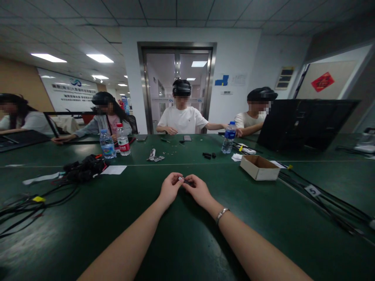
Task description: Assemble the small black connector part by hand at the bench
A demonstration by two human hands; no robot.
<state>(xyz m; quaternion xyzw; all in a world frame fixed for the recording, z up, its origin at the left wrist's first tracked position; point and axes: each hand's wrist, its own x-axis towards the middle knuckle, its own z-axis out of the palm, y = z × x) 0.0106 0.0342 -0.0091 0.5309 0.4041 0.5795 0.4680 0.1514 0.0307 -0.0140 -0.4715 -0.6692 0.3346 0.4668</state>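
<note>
My left hand [170,189] is closed, thumb and fingers pinching a small silver metal piece [180,178] with dark spots, much like a USB plug. My right hand [199,190] meets it fingertip to fingertip, pinching a small black piece [187,181]. Fingers cover most of both pieces, and I cannot tell whether they are joined. Beyond the hands lie a group of silver metal parts [152,155] at left and several short black pieces [207,155] at right.
An open cardboard box [260,174] stands at right near a water bottle [229,137] and cables [325,203]. Two more bottles [108,145], a black tangled bundle [84,168] and paper [115,170] are at left. Several people [181,119] sit across the green table [187,242]; monitors [304,123] stand at right.
</note>
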